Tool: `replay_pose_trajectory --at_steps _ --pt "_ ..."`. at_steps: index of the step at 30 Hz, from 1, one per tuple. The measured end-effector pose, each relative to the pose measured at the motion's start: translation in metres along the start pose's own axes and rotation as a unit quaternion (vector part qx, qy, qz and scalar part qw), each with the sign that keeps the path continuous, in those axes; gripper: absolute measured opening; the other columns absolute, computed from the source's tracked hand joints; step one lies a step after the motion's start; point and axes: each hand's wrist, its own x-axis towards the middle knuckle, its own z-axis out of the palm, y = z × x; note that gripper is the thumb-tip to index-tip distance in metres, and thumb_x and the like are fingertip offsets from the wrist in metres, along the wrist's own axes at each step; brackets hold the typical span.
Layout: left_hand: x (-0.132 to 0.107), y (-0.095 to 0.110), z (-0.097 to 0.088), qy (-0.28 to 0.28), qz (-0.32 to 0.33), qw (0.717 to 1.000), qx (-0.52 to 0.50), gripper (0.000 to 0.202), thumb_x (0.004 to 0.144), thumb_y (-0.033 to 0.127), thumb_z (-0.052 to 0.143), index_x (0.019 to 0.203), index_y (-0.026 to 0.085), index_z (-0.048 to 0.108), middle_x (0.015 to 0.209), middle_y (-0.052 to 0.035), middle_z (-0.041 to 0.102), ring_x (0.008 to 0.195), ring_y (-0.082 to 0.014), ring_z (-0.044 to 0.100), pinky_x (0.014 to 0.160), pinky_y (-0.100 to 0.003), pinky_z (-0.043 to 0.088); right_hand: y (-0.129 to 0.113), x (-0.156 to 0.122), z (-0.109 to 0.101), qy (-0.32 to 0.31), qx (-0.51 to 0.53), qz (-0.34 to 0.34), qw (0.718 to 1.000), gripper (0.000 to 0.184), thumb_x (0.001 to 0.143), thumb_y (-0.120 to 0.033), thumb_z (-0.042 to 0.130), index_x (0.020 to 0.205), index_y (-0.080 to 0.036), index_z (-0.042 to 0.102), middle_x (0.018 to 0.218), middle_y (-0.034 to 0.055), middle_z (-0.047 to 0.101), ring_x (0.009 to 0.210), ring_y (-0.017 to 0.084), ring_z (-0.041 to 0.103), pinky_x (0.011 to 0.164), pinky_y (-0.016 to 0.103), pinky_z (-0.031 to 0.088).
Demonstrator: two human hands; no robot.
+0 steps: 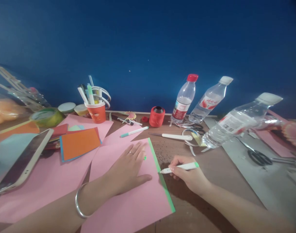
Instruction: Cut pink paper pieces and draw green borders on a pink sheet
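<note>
My left hand (127, 166) lies flat on a sheet of pink paper (119, 210), fingers pointing away from me. A green band (165, 187) runs along the sheet's right edge. In my right hand (189, 176) is a white marker (179, 167) with a green end, gripped between thumb and fingers. Its tip touches the green band or sits just above it; I cannot tell which. A small green spot (145, 158) shows beside my left fingertips. Beyond the sheet lies a capped teal-and-white marker (134, 132).
Behind are an orange paper cup (97, 113) of pens, red thread (157, 117), a white-handled knife (173, 136) and several water bottles (235, 121). Scissors (259, 158) rest on a grey board (237, 171) at right. Orange paper (80, 144) and a phone (24, 161) are left.
</note>
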Motion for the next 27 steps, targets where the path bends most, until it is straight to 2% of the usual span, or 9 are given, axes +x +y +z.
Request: replay_pose_trajectory --at_steps 5,8,12,17,20,24,27 --pt "0.0 0.0 0.0 -0.012 -0.001 1.0 0.009 0.075 0.081 0.065 0.043 0.128 0.007 0.047 0.147 -0.0177 0.027 0.138 -0.0296 0.015 0.112 -0.043 0.013 -0.002 0.0 -0.002 -0.054 0.03 0.021 0.998 0.012 0.062 -0.022 0.056 0.052 -0.016 0.054 0.047 -0.0015 0.054 0.044 0.01 0.045 0.044 0.021 0.032" --pt "0.0 -0.007 0.005 0.016 -0.006 1.0 0.005 0.074 0.081 0.065 0.043 0.126 0.007 0.048 0.147 -0.0171 0.028 0.138 -0.0292 0.014 0.112 -0.041 0.012 -0.002 -0.001 -0.002 -0.03 0.073 0.032 0.996 0.012 0.062 -0.025 0.057 0.053 -0.017 0.053 0.047 -0.0016 0.055 0.043 0.01 0.046 0.043 0.021 0.034" --pt "0.001 -0.019 0.013 0.045 -0.014 0.999 0.009 0.076 0.083 0.066 0.038 0.134 0.009 0.04 0.149 -0.0159 0.024 0.138 -0.028 0.015 0.112 -0.042 0.012 -0.004 -0.001 -0.001 0.005 0.056 0.036 0.998 0.011 0.063 -0.024 0.056 0.055 -0.017 0.053 0.049 -0.0015 0.057 0.044 0.01 0.047 0.044 0.021 0.035" --pt "0.002 -0.023 0.015 0.051 -0.015 0.999 -0.001 0.08 0.083 0.067 0.037 0.139 0.011 0.032 0.148 -0.0156 0.027 0.138 -0.0282 0.016 0.112 -0.043 0.013 -0.007 -0.001 0.0 -0.016 0.033 0.037 0.999 0.011 0.063 -0.022 0.056 0.054 -0.018 0.053 0.048 -0.0019 0.056 0.044 0.01 0.047 0.044 0.021 0.035" --pt "0.002 -0.022 0.014 0.042 -0.017 0.999 0.008 0.079 0.083 0.067 0.038 0.137 0.01 0.034 0.148 -0.0156 0.025 0.138 -0.0275 0.015 0.112 -0.042 0.012 -0.006 0.0 -0.001 -0.014 0.027 0.024 0.999 0.011 0.065 -0.022 0.056 0.055 -0.017 0.054 0.049 -0.0019 0.056 0.045 0.01 0.048 0.045 0.021 0.036" --pt "0.003 -0.021 0.013 0.039 -0.014 0.999 0.014 0.077 0.084 0.066 0.037 0.136 0.01 0.036 0.15 -0.0147 0.022 0.138 -0.0271 0.015 0.112 -0.041 0.011 -0.005 0.0 -0.002 -0.045 0.021 0.036 0.998 0.012 0.062 -0.02 0.055 0.052 -0.017 0.052 0.047 -0.0018 0.055 0.044 0.01 0.047 0.044 0.021 0.033" --pt "0.003 -0.02 0.012 0.036 -0.018 0.999 0.015 0.077 0.084 0.066 0.037 0.134 0.009 0.039 0.149 -0.0153 0.023 0.138 -0.0279 0.016 0.112 -0.042 0.012 -0.005 0.0 -0.001 -0.033 0.038 0.043 0.998 0.011 0.063 -0.022 0.055 0.054 -0.017 0.052 0.048 -0.0017 0.056 0.044 0.01 0.047 0.045 0.021 0.035"
